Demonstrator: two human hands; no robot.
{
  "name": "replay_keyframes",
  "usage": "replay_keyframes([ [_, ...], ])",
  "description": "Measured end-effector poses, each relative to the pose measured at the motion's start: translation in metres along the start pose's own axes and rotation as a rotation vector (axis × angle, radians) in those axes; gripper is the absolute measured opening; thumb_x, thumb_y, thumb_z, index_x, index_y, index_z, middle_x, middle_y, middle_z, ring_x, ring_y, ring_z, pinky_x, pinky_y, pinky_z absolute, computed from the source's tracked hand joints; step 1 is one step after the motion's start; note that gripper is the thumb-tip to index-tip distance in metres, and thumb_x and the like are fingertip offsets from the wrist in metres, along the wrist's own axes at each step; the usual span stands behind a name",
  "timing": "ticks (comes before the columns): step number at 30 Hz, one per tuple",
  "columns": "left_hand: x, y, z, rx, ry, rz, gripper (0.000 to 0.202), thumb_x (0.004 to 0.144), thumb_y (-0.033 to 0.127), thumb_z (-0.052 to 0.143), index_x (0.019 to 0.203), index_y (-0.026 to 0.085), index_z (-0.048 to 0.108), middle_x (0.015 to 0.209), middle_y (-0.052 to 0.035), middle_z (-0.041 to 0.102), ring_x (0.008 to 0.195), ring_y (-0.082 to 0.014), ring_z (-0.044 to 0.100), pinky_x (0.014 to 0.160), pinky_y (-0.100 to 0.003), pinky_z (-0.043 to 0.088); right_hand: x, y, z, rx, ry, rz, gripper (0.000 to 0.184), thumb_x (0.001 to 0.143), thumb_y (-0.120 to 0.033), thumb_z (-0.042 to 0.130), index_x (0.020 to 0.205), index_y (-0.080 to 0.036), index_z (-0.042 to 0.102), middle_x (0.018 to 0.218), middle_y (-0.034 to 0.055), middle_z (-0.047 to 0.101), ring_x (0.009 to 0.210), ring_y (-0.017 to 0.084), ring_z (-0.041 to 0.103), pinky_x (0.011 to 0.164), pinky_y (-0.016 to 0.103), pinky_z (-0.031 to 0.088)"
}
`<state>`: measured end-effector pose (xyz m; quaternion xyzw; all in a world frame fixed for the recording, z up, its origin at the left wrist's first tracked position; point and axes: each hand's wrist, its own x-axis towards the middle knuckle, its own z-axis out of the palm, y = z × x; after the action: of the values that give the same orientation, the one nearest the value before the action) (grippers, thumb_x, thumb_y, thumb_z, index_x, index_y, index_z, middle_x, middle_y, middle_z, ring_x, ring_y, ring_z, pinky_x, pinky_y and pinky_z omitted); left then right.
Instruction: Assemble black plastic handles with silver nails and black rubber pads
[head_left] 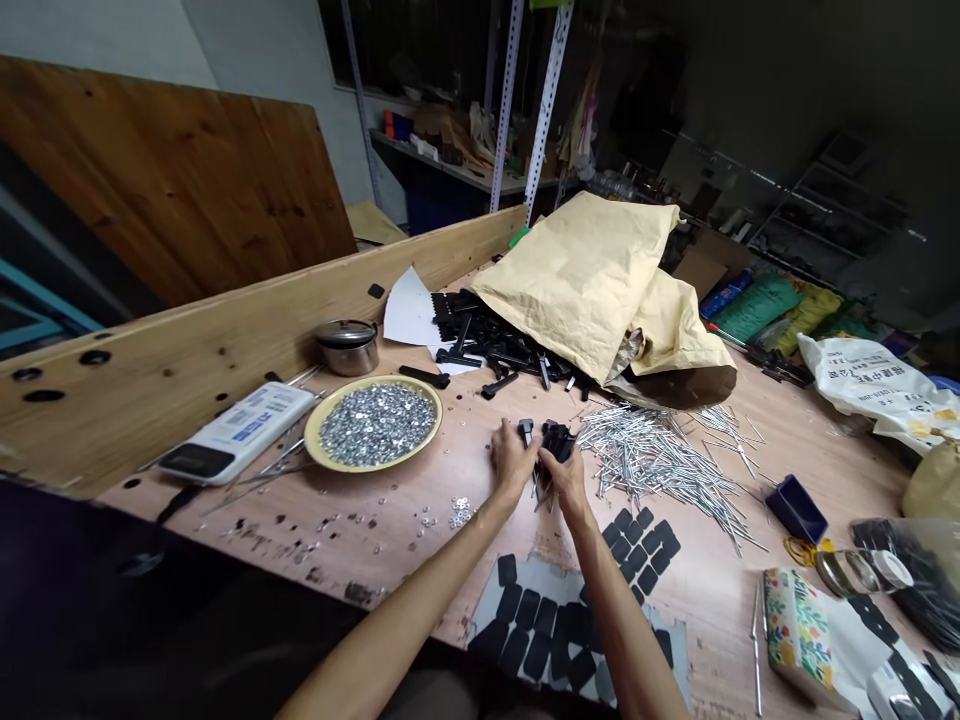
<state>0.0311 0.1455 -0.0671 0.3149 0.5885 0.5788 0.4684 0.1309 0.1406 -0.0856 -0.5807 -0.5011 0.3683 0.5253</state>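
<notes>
My left hand is closed around a small dark piece with a grey, T-shaped end. Close beside it, my right hand grips a bunch of black plastic parts, whose exact kind I cannot make out. Thin pieces point down between the two hands. A heap of thin metal rods lies just right of my right hand. Left of my left hand stands a yellow bowl full of small metal washers, with loose washers on the table. More black plastic parts are piled behind my hands.
Large paper sacks lie behind the rods. At the left are a lidded metal pot and a white device. Black rounded pads cover a grey sheet in front. A blue tray and patterned box sit right.
</notes>
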Motion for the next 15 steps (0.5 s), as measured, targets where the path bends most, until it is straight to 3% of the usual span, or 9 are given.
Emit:
replay_keyframes([
  [3, -0.005, 0.007, -0.003, 0.125, -0.004, 0.084, 0.029, 0.062, 0.024, 0.069, 0.090, 0.019, 0.063, 0.113, -0.0106, 0.054, 0.120, -0.0282, 0.043, 0.098, -0.040, 0.035, -0.002, -0.005, 0.004, -0.027, 0.033, 0.011, 0.035, 0.062, -0.035, 0.066, 0.089, -0.017, 0.054, 0.079, 0.0006, 0.062, 0.071, 0.017, 0.056, 0.066, 0.029, 0.048],
  [5, -0.006, 0.008, -0.004, 0.178, -0.042, 0.100, 0.015, 0.060, 0.027, 0.070, 0.070, 0.019, 0.063, 0.092, -0.0080, 0.060, 0.105, -0.0279, 0.053, 0.092, -0.039, 0.040, -0.005, -0.010, 0.007, -0.042, 0.001, -0.010, 0.032, 0.063, -0.033, 0.064, 0.089, -0.017, 0.055, 0.082, 0.0009, 0.063, 0.073, 0.017, 0.056, 0.068, 0.028, 0.048],
  [8, -0.005, 0.010, -0.004, 0.210, -0.079, 0.098, 0.020, 0.062, 0.029, 0.067, 0.051, 0.018, 0.055, 0.067, -0.0029, 0.057, 0.076, -0.0220, 0.059, 0.076, -0.034, 0.046, -0.009, -0.017, 0.009, -0.079, -0.099, -0.056, 0.026, 0.065, -0.031, 0.059, 0.087, -0.017, 0.057, 0.082, 0.0005, 0.063, 0.075, 0.016, 0.056, 0.069, 0.027, 0.047],
  [11, -0.003, 0.016, -0.011, 0.194, -0.053, 0.112, 0.024, 0.072, 0.035, 0.057, 0.055, 0.019, 0.053, 0.066, -0.0025, 0.058, 0.069, -0.0187, 0.059, 0.068, -0.029, 0.045, -0.008, -0.017, 0.008, -0.123, -0.115, -0.047, 0.021, 0.069, -0.032, 0.052, 0.083, -0.016, 0.058, 0.070, -0.0014, 0.060, 0.065, 0.014, 0.054, 0.061, 0.024, 0.046],
  [15, -0.009, 0.029, -0.028, 0.144, -0.015, 0.144, 0.029, 0.081, 0.044, 0.043, 0.066, 0.020, 0.053, 0.070, -0.0032, 0.063, 0.073, -0.0180, 0.060, 0.067, -0.027, 0.045, 0.000, -0.012, 0.005, -0.209, -0.014, -0.035, 0.027, 0.075, -0.034, 0.045, 0.088, -0.014, 0.059, 0.065, -0.0021, 0.056, 0.061, 0.014, 0.051, 0.058, 0.025, 0.044],
])
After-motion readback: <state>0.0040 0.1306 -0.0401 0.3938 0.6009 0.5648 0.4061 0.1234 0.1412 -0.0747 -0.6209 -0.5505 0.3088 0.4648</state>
